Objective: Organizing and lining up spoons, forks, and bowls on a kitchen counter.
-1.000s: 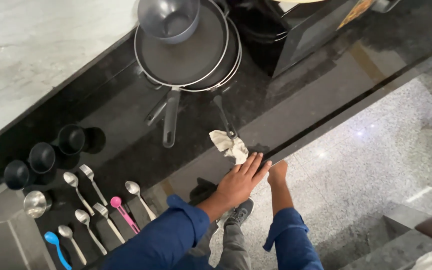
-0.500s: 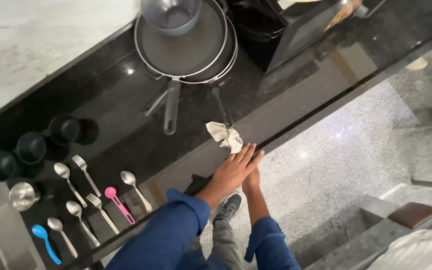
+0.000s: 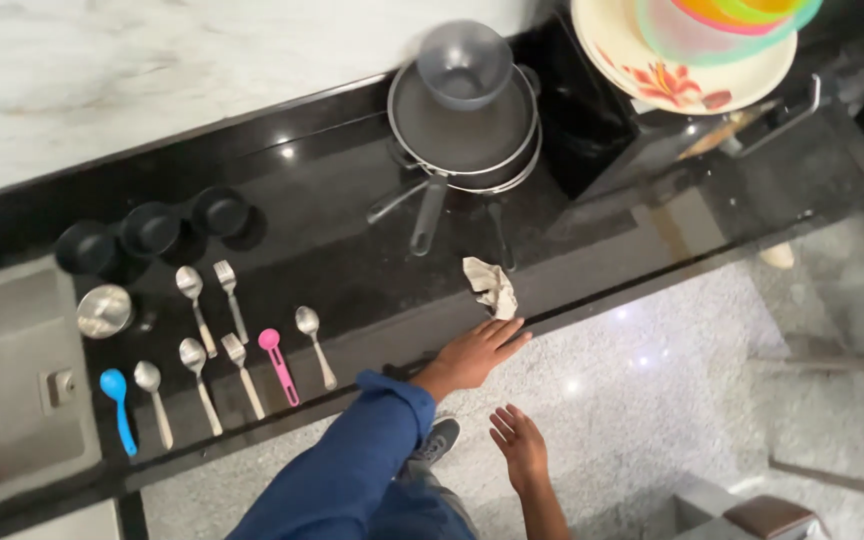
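We see a crumpled, pale cloth (image 3: 490, 287) lying on the glossy black stone counter (image 3: 332, 215), just below the long handles of the stacked round dark pans (image 3: 462, 125). Our left hand (image 3: 477, 352) lies flat at the counter's front edge just below the cloth, fingers spread, grip open and empty, while our right hand (image 3: 519, 445) hangs open over the speckled floor (image 3: 652, 400), well below the cloth. Our right forearm is cut off at the frame's bottom edge.
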